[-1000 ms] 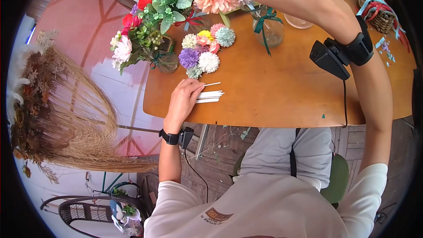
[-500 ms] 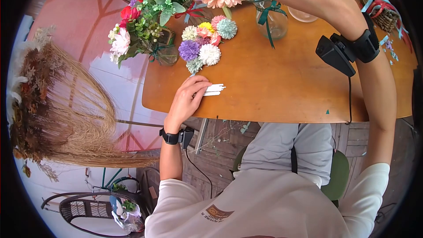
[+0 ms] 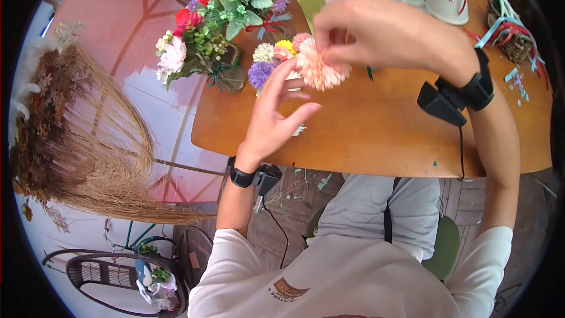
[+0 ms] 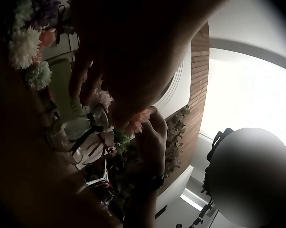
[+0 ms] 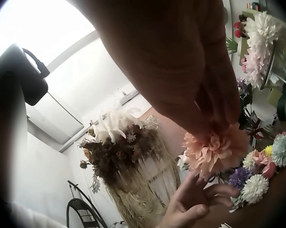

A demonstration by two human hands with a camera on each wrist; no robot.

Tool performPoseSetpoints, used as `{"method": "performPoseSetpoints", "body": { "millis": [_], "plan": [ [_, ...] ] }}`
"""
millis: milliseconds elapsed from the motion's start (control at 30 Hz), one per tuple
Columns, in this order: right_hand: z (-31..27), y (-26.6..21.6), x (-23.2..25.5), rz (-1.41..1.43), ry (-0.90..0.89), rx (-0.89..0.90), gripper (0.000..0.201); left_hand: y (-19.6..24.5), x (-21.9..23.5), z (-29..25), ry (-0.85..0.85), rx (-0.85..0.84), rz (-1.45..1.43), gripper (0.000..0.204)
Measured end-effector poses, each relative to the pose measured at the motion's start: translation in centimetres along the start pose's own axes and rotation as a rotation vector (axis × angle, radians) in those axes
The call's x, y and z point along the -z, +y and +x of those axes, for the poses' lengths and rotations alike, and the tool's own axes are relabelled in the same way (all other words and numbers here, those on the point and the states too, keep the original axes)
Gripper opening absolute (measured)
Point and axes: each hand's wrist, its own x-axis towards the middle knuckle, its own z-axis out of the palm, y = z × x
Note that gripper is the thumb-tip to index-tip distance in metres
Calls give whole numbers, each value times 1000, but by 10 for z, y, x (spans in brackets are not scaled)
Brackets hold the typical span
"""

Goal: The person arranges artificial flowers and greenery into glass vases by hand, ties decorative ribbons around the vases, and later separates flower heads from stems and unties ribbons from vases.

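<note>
A large peach flower (image 3: 321, 70) hangs over the table, pinched by my right hand (image 3: 382, 32) from above. My left hand (image 3: 272, 121) is raised beside it, fingers extended and thumb spread, with its fingertips right at the petals. In the right wrist view the flower (image 5: 214, 154) faces the camera, and the left hand (image 5: 190, 204) reaches up under it. The left wrist view is dark, with the peach petals (image 4: 139, 121) partly behind the near hand. White sticks (image 3: 299, 131) lie on the table, mostly hidden by my left hand.
Small pompom flowers (image 3: 260, 75) lie behind my left hand, beside glass vases of mixed flowers (image 3: 226, 79). At the back are a green box (image 3: 309, 7) and a white container with ribbon (image 3: 445, 3). A wicker basket (image 3: 513, 47) stands at right, near scraps (image 3: 518, 85).
My right hand has brought the peach flower down and nearer to my left hand. The left hand has lifted off the white sticks, opened and moved up to the flower.
</note>
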Motion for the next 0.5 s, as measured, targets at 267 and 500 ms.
{"method": "performPoseSetpoints", "body": {
  "millis": [267, 500],
  "plan": [
    [-1, -1, 0, 82, -127, -76, 15, 15, -8, 38, 16, 64, -89, 50],
    [-14, 19, 40, -197, 71, -111, 18, -31, 54, 64, 275, -164, 732, 38]
  ]
}}
